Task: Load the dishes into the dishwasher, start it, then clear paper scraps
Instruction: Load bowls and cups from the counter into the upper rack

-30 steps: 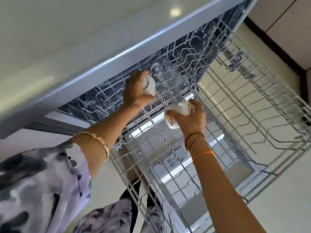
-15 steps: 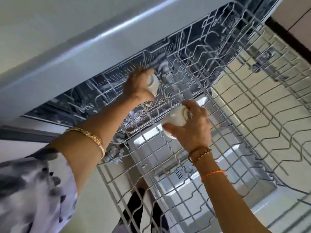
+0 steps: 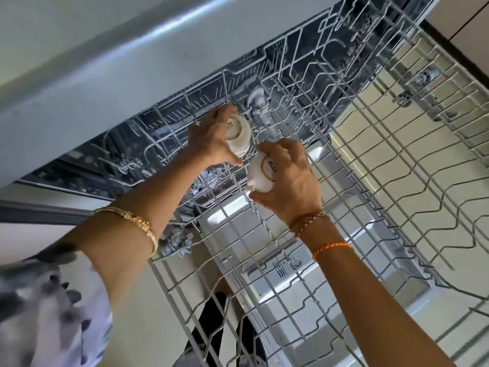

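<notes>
The dishwasher's upper wire rack (image 3: 375,165) is pulled out in front of me. My left hand (image 3: 211,139) grips a small white cup (image 3: 239,136), bottom up, over the rack's back left part near the dishwasher opening. My right hand (image 3: 288,184) grips a second white cup (image 3: 260,173), also bottom up with a gold ring and lettering on its base, just in front and to the right of the first. The two cups are close together, almost touching.
The grey countertop edge (image 3: 132,64) overhangs the dishwasher at the upper left. Below the rack the open dishwasher door (image 3: 330,274) shows through the wires. The rack's right side (image 3: 423,128) holds no dishes. A pale floor lies beyond.
Both hands have come closer together over the rack. The right hand turned its cup so the base faces up, and the left cup sank lower toward the rack tines.
</notes>
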Tool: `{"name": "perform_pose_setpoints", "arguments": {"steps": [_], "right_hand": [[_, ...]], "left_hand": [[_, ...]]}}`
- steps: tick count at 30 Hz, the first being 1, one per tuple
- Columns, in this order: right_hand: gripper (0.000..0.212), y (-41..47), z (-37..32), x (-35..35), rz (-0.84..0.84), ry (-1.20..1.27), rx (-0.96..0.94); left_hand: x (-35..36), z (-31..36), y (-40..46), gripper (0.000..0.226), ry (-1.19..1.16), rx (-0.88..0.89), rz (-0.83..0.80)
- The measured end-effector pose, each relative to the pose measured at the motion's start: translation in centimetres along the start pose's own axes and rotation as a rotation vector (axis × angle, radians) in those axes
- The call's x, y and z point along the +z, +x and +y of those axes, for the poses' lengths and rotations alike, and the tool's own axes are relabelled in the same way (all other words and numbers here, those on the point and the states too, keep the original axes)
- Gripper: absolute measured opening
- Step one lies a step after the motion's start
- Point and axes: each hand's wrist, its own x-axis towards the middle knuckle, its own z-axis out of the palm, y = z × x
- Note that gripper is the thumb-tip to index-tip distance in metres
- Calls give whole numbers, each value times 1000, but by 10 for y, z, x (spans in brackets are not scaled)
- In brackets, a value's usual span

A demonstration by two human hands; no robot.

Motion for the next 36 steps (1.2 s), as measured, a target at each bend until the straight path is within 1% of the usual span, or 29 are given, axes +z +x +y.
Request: {"name": "perform_pose_setpoints", "arguments": {"steps": [3, 5, 8, 12, 17, 22, 25, 27, 31, 34, 36], "right_hand": [[76, 11, -2, -5, -117, -125, -124], [75, 19, -4, -5, -172, -186, -196], [77, 33, -5, -1, -236, -241, -232], [88, 44, 0, 13, -370, -462, -325], [86, 44, 4, 15, -345, -473, -337], [82, 42, 4, 20, -289, -508, -322], [84, 41, 3, 20, -250, -544, -309], [83, 40, 3, 19, -208, -553, -337], [82, 39, 5, 15, -184, -447, -336], [81, 37, 8, 15, -199, -415, -337], [85, 37, 10, 16, -211, -401, -331]], "left_hand": [[-2, -8, -7, 106, -133, -8, 86], [-1, -12, -12, 99, -193, 4, 129], [-1, -16, -17, 83, -188, 24, 153], [-5, -15, -18, 76, -193, 41, 146], [-3, -16, -18, 76, -164, 43, 172], [-3, -16, -17, 84, -179, 17, 146], [-1, -15, -16, 80, -199, 6, 175], [0, -13, -17, 80, -189, 3, 189], [-2, -12, -18, 74, -287, -25, 193], [-3, -10, -19, 74, -291, -35, 187], [-3, -8, -19, 75, -289, -47, 190]]}}
